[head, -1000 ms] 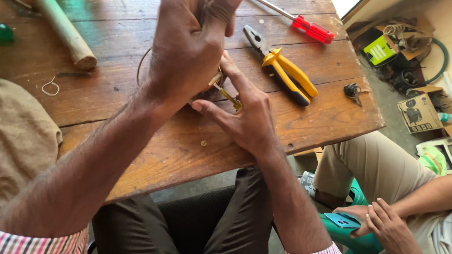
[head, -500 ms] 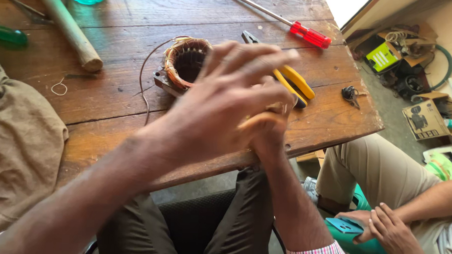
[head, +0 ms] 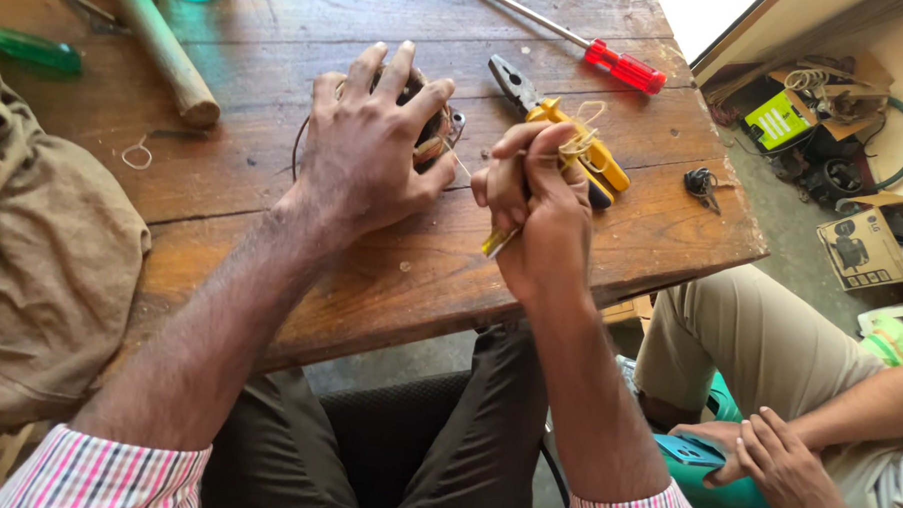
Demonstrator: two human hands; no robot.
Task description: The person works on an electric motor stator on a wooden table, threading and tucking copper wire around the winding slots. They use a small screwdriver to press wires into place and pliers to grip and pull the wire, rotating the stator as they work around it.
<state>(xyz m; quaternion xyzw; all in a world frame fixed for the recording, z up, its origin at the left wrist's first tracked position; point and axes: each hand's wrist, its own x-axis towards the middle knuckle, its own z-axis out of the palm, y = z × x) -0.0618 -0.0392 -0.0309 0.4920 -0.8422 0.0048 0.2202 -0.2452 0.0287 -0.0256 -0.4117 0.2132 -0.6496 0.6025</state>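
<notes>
My left hand (head: 375, 151) lies over a round motor coil (head: 431, 133) with copper windings on the wooden table (head: 279, 38), fingers wrapped over its top, so most of it is hidden. My right hand (head: 538, 207) is just to the right of it, closed around a thin yellow tool (head: 497, 243) whose tip sticks out below the fist. A pale thin thread (head: 581, 140) loops over my right fingers and runs toward the coil. Yellow-handled pliers (head: 522, 91) lie right behind my right hand.
A red-handled screwdriver (head: 628, 67), a wooden handle (head: 163, 49), a green tool handle (head: 28, 49) and keys (head: 704, 183) lie on the table. Brown cloth (head: 41, 270) covers its left end. Another person's hands (head: 774, 466) hold a phone (head: 690, 450) at lower right. Boxes (head: 857, 248) sit on the floor.
My left hand, raised in front of the camera before, has dropped onto the coil. My right hand has come up beside it with the yellow tool and thread.
</notes>
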